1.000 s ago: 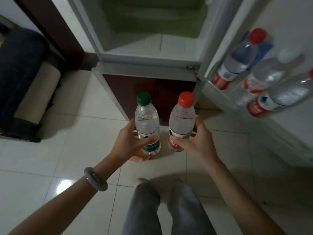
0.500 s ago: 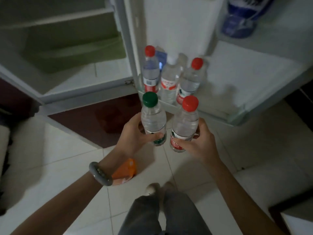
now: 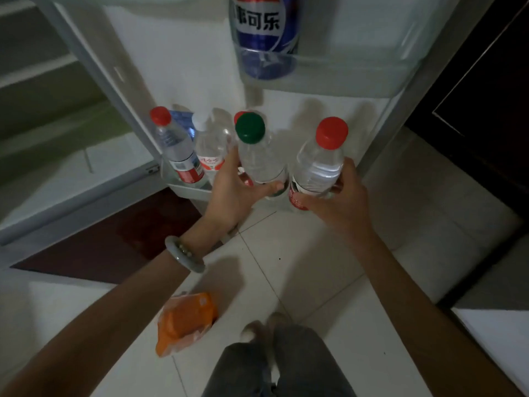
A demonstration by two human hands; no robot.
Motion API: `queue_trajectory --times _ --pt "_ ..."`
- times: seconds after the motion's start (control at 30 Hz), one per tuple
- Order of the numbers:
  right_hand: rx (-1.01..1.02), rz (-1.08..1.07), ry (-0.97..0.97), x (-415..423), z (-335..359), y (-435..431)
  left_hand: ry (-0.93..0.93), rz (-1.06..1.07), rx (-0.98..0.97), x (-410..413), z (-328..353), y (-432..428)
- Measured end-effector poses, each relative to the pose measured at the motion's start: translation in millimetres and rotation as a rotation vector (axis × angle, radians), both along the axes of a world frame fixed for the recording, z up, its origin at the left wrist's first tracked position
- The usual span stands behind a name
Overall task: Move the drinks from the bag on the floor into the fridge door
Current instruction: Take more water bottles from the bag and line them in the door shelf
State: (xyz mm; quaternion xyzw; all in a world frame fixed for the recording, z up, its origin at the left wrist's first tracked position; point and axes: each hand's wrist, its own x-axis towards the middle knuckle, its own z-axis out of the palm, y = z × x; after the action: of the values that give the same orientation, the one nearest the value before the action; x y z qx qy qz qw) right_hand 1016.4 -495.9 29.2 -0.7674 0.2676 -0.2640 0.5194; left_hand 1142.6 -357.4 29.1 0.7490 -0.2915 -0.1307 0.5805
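Observation:
My left hand (image 3: 232, 190) grips a clear green-capped water bottle (image 3: 259, 156) by its lower half. My right hand (image 3: 339, 202) grips a red-capped water bottle (image 3: 319, 164) beside it. Both bottles are upright, held just in front of the fridge door's bottom shelf (image 3: 189, 190). That shelf holds a red-capped bottle (image 3: 174, 147) at the left, a white-capped bottle (image 3: 210, 150) and another red-capped one mostly hidden behind the green cap. A large blue cola bottle (image 3: 264, 38) sits in the upper door shelf. The orange bag (image 3: 186, 322) lies on the floor tiles below my left forearm.
The open fridge interior (image 3: 57, 116) with its shelves is at the left, above a dark red lower panel (image 3: 108, 239). A dark cabinet (image 3: 486, 110) stands to the right of the door. My legs and feet (image 3: 274, 353) are at the bottom centre on white tiles.
Both hands have carried the two bottles forward and closer to the door's bottom shelf. My view has swung toward the door, and the green-capped bottle now overlaps the shelf's right red-capped bottle.

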Motion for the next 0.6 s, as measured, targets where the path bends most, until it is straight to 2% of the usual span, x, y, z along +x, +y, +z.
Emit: queue_trajectory --times 0.2,0.6 --pt "-0.049 -0.002 -0.045 14 -8 -19 -0.102 -0.062 0.051 12 -6 -28" --pt "-0.053 0.001 0.059 36 -48 -42 -0.102 0.079 0.171 15 -35 -50"
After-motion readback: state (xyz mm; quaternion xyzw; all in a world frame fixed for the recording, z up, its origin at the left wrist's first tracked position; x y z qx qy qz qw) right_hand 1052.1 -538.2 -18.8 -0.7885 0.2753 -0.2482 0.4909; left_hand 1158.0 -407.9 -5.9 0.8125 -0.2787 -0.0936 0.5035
